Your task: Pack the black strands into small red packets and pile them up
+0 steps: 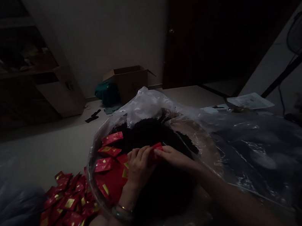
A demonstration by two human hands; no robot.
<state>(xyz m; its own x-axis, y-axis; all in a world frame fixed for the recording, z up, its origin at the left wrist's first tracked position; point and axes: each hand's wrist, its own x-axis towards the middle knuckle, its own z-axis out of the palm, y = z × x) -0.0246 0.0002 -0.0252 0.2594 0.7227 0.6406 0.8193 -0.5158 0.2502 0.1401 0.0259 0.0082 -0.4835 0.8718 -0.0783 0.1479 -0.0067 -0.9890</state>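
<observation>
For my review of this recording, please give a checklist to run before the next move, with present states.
1. Right hand touching the red packet: ok.
2. Left hand grip: cannot tell; its underside is hidden.
3. Packet sealed: cannot tell; partly covered and dim.
4. Dark loose material exposed within clear plastic: ok.
5. Other packets well away from left hand: not ok; some lie right beside it.

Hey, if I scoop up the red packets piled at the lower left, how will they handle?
The red packets will probably feel light, being small and flat-looking. Their shiny highlights suggest smooth, somewhat slippery surfaces. Since they lie loosely at mixed angles, a scooped handful would likely slide apart.
</observation>
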